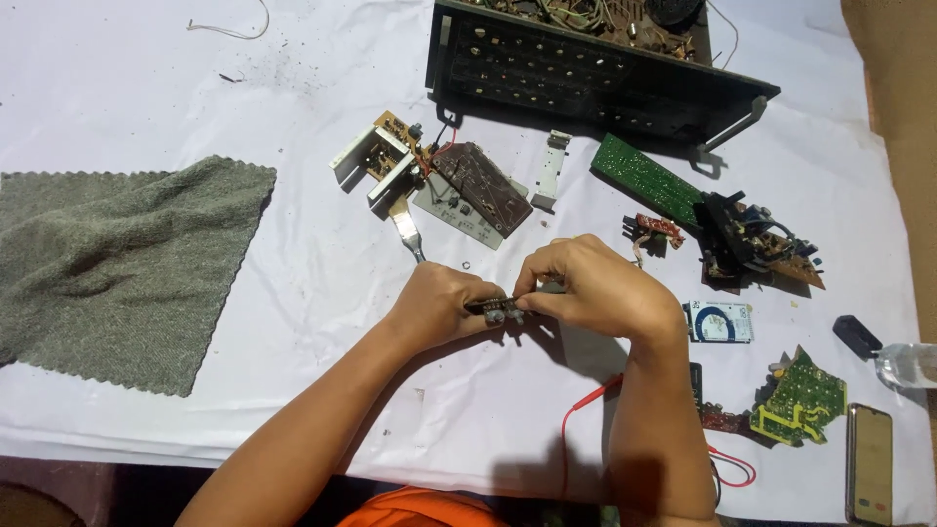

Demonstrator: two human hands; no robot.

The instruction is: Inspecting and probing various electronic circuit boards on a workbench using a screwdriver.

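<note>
Both of my hands meet near the middle of the white sheet [322, 293]. My left hand [439, 304] and my right hand [586, 288] pinch the two ends of a small dark circuit piece [496, 308] with round silvery parts on it. The piece is held just above the sheet, and fingers cover most of it. Just behind my left hand lies a metal tool tip [408, 234] that points toward a cluster of small brown boards and white brackets [390, 156].
A grey towel [117, 263] lies at the left. A large dark chassis [586, 68] stands at the back. Green boards [644, 178] [800, 395], a black part [747, 239], red probe wires [586, 400], a phone [869, 464] and a clear bottle [908, 363] lie to the right.
</note>
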